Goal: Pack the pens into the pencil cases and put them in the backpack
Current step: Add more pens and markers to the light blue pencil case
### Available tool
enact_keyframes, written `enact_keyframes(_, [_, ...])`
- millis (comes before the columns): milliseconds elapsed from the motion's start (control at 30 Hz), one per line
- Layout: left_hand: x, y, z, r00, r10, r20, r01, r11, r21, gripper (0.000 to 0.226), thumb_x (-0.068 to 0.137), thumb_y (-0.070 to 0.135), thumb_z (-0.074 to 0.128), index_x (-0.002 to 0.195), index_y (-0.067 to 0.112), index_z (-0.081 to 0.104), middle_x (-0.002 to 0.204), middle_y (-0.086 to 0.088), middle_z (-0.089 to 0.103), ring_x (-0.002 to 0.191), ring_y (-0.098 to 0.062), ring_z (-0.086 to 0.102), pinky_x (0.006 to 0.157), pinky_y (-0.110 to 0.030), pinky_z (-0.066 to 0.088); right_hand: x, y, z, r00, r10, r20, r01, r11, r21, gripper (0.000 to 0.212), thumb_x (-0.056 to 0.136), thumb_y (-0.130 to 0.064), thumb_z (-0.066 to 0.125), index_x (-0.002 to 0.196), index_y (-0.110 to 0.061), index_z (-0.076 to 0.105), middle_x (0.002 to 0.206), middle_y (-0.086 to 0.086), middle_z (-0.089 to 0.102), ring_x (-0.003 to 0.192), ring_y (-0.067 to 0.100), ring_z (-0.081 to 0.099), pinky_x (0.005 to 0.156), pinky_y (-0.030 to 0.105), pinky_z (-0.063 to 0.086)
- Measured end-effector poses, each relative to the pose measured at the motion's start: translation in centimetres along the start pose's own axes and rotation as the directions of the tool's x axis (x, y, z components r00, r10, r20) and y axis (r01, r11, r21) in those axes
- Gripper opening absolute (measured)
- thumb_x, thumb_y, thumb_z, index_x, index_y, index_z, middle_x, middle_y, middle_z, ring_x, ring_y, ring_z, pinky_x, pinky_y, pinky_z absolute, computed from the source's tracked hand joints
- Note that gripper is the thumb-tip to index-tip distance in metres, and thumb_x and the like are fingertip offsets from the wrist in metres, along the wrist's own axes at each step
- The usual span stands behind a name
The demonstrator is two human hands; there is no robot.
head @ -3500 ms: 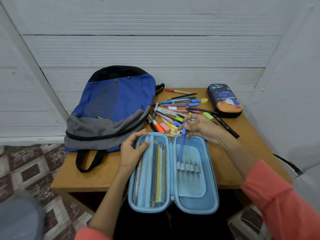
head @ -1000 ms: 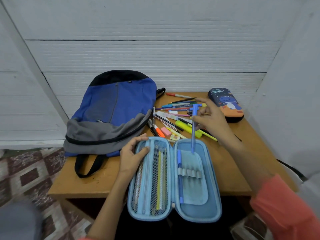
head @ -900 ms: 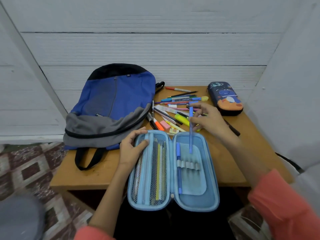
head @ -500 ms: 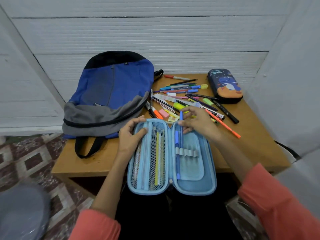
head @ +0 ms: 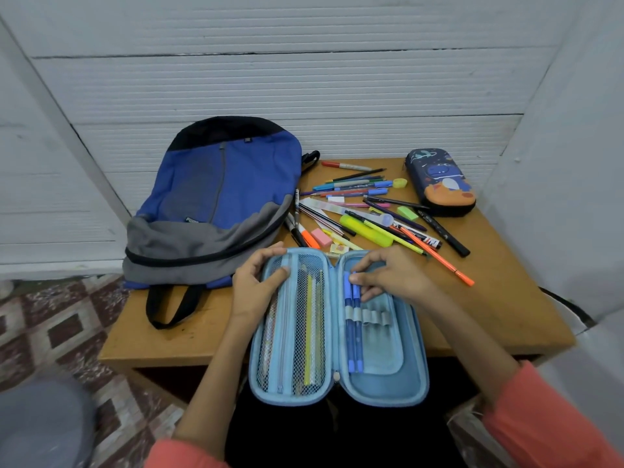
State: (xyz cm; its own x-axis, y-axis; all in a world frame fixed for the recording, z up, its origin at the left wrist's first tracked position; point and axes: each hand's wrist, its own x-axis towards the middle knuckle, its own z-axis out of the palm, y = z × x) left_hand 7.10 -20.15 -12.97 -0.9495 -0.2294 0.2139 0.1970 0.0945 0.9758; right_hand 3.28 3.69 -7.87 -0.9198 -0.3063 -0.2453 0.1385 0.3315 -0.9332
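A light-blue pencil case [head: 381, 390] lies open at the table's front edge, hanging partly over it. Its left half is a mesh pocket with pencils inside. Two blue pens [head: 354, 325] sit side by side in the elastic loops of the right half. My right hand [head: 391, 275] pinches the top of the second blue pen. My left hand [head: 258, 282] grips the top left rim of the case, thumb on the mesh. A heap of loose pens, markers and erasers [head: 364, 214] lies behind the case. A blue and grey backpack [head: 216, 204] lies flat at the back left.
A dark-blue closed pencil case [head: 439, 182] with an orange print stands at the back right corner. An orange pen [head: 435, 256] lies to the right of my right hand. White walls close in behind and on the right. Patterned floor tiles [head: 50, 332] show on the left.
My right hand has pushed the second blue pen down through the elastic loops, beside the first one. My left hand has stayed on the case.
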Motion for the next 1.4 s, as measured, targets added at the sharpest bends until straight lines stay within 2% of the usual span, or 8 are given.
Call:
enact_keyframes(267, [0.0,0.1,0.0,1.000,-0.002,-0.004,0.002,1.000,-0.005,0.030,0.083,-0.005,0.069,0.099,0.020,0.069,0.124,0.002,0.065,0.118,-0.008,0.060,0.098,-0.022,0.047,0.7,-1.1,-1.7,0.998,-0.007,0.059,0.008,1.000,-0.015,0.020,0.082,-0.007,0.074,0.097,0.004,0.068,0.070,0.014,0.066,0.054,0.017,0.066,0.054,0.025,0.057])
enact_keyframes(467, [0.0,0.2,0.1,1.000,0.000,-0.010,0.000,1.000,-0.004,0.028,0.082,-0.005,0.069,0.099,0.018,0.069,0.123,0.004,0.065,0.117,-0.007,0.060,0.094,-0.017,0.048,6.7,-1.6,-5.3,0.884,-0.257,-0.391,0.158,0.951,-0.266,0.004,0.087,-0.007,0.066,0.088,-0.005,0.070,0.077,0.012,0.068,0.059,0.018,0.059,0.053,0.027,0.050])
enact_keyframes(600, [0.1,0.1,0.0,1.000,-0.007,-0.001,0.007,1.000,-0.008,0.028,0.083,-0.005,0.069,0.099,0.017,0.069,0.125,0.003,0.065,0.119,-0.008,0.059,0.101,-0.029,0.047,12.1,-1.7,-7.5,0.826,-0.360,-0.434,-0.024,0.746,-0.665,0.021,0.090,-0.010,0.055,0.104,-0.007,0.070,0.105,0.016,0.068,0.096,0.033,0.062,0.075,0.038,0.051])
enact_keyframes(733, [0.0,0.1,0.0,1.000,-0.022,0.002,0.022,1.000,-0.015,0.024,0.079,0.006,0.073,0.100,0.017,0.070,0.126,0.002,0.065,0.120,-0.009,0.059,0.103,-0.034,0.047,15.3,-2.1,-7.5,0.917,-0.296,-0.269,-0.099,0.485,-0.869,0.034,0.098,-0.020,0.047,0.129,-0.007,0.052,0.131,0.019,0.053,0.118,0.039,0.050,0.088,0.041,0.043])
enact_keyframes(800, [0.0,0.1,0.0,1.000,-0.016,-0.004,0.016,1.000,-0.018,0.024,0.076,0.012,0.071,0.099,0.018,0.071,0.126,0.002,0.065,0.120,-0.009,0.059,0.103,-0.036,0.047,16.6,-2.0,-7.4,0.937,-0.266,-0.224,-0.086,0.447,-0.890,0.038,0.101,-0.023,0.040,0.136,-0.009,0.046,0.139,0.017,0.048,0.123,0.038,0.047,0.093,0.043,0.041])
enact_keyframes(1033, [0.0,-0.3,-0.1,1.000,-0.030,0.000,0.030,0.999,-0.016,0.021,0.075,0.015,0.071,0.095,0.023,0.073,0.125,0.006,0.066,0.120,-0.010,0.059,0.104,-0.044,0.047,18.1,-1.0,-7.8,0.879,-0.314,-0.358,-0.131,0.563,-0.816,0.034,0.092,0.002,0.046,0.121,-0.004,0.064,0.116,0.023,0.064,0.106,0.038,0.060,0.085,0.039,0.050])
enact_keyframes(1267, [0.0,-0.1,0.1,1.000,-0.024,0.000,0.024,1.000,-0.015,0.020,0.080,0.005,0.073,0.097,0.016,0.071,0.125,0.005,0.066,0.119,-0.008,0.059,0.104,-0.040,0.047,17.8,-0.8,-8.5,0.887,-0.325,-0.329,-0.117,0.531,-0.839,0.023,0.090,0.003,0.052,0.109,0.002,0.065,0.112,0.024,0.064,0.103,0.039,0.059,0.083,0.039,0.050])
enact_keyframes(1400, [-0.1,0.2,0.0,1.000,-0.021,-0.007,0.021,0.999,-0.034,0.022,0.074,0.015,0.071,0.091,0.028,0.074,0.124,0.005,0.067,0.119,-0.009,0.059,0.102,-0.037,0.047,16.4,-1.3,-8.4,0.807,-0.370,-0.460,-0.068,0.716,-0.695,0.017,0.094,-0.011,0.057,0.108,-0.009,0.066,0.111,0.016,0.065,0.102,0.036,0.060,0.078,0.037,0.046])
